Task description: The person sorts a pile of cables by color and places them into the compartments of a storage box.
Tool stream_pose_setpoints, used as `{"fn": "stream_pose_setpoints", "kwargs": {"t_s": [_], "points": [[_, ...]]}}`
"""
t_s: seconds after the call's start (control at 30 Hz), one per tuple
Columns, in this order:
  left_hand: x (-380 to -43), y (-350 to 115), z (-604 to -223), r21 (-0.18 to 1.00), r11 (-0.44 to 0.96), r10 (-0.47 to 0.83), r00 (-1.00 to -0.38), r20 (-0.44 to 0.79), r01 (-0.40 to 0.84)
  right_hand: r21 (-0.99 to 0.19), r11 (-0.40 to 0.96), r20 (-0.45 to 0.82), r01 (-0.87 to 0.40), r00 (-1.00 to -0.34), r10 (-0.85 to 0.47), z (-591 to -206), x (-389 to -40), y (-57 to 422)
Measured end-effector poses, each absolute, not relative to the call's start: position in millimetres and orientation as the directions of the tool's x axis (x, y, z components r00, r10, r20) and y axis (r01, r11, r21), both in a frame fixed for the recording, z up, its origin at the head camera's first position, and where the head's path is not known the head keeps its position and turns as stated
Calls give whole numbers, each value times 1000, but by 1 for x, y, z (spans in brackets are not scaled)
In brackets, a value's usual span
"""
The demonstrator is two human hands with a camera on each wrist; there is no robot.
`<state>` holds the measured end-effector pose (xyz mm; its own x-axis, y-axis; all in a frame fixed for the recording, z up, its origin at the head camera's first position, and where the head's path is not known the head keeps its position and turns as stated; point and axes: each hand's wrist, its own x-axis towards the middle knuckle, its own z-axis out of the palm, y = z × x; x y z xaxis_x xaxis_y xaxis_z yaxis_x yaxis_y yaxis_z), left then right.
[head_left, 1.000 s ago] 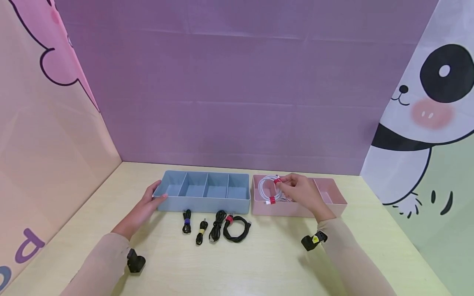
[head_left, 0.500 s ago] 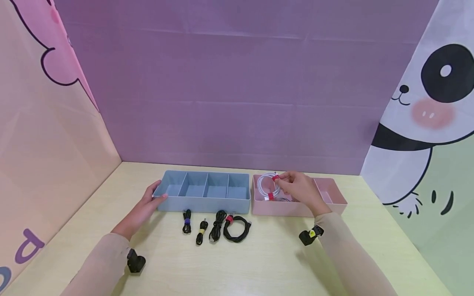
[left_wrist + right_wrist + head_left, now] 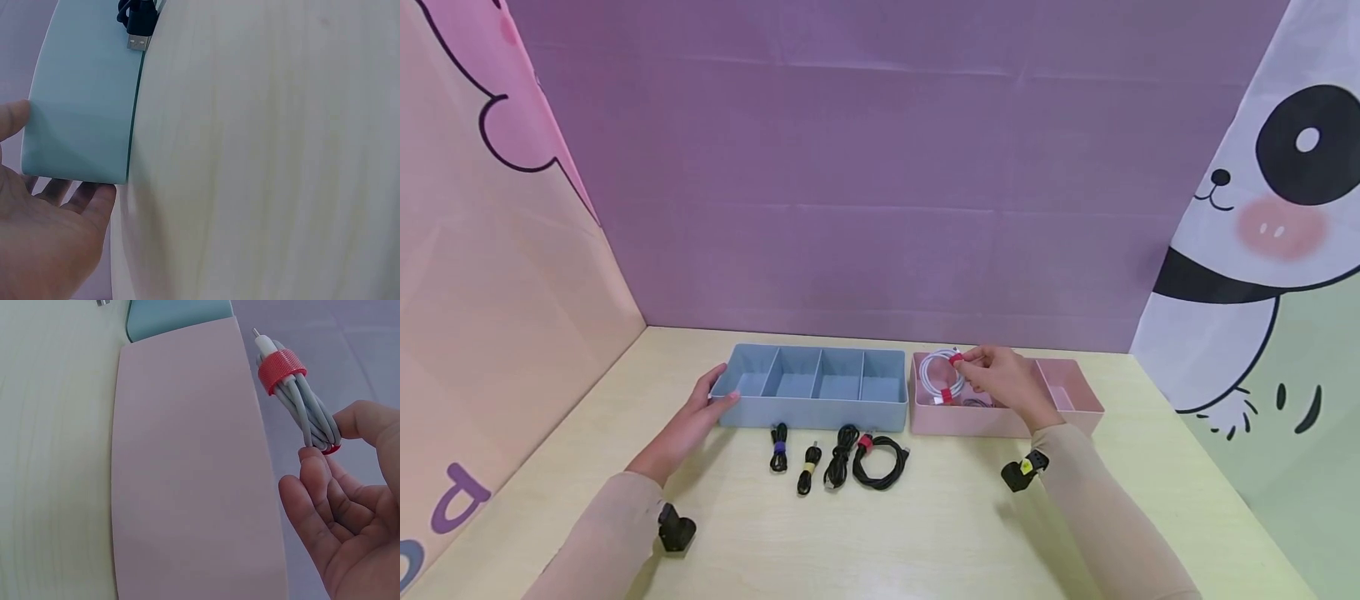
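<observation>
Item: white cable [image 3: 311, 412], coiled, with two red straps [image 3: 282, 369]. It is between the thumb and fingertips of the right hand [image 3: 1004, 383], pinched near one strap; the remaining fingers are bent, holding nothing. The coil's free side projects beyond the fingertips, above the rim of the pink box [image 3: 966, 423].

Item: greyish cable [image 3: 976, 402], in the pink box, beneath the pinching fingers.

Item: blue box [image 3: 820, 414], divided in four. The left hand [image 3: 700, 410] holds its near end, thumb at the rim, fingers at the end wall; their exact pressure cannot be told.

Items: four black cables [image 3: 841, 458], bundled, on the table [image 3: 940, 533] between the two hands, in front of the blue box, touched by neither.

Step, as judged: the white cable is being handled at the pink box and is not yet released. Next move appears to call for a firm pinch, a level coil and fingertips clear of the rim.
</observation>
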<state>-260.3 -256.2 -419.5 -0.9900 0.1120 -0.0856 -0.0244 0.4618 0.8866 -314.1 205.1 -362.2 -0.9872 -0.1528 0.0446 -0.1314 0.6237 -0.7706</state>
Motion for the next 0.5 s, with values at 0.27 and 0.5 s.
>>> {"fn": "stream_pose_setpoints", "kwargs": {"t_s": [0.27, 0.5], "points": [[-261, -257, -421, 885, 465, 113, -990, -85, -22, -780, 615, 38, -115, -990, -136, -367, -320, 205], [-261, -257, -420, 889, 458, 117, -989, -92, -28, -807, 578, 37, -120, -988, -152, -371, -325, 203]]}}
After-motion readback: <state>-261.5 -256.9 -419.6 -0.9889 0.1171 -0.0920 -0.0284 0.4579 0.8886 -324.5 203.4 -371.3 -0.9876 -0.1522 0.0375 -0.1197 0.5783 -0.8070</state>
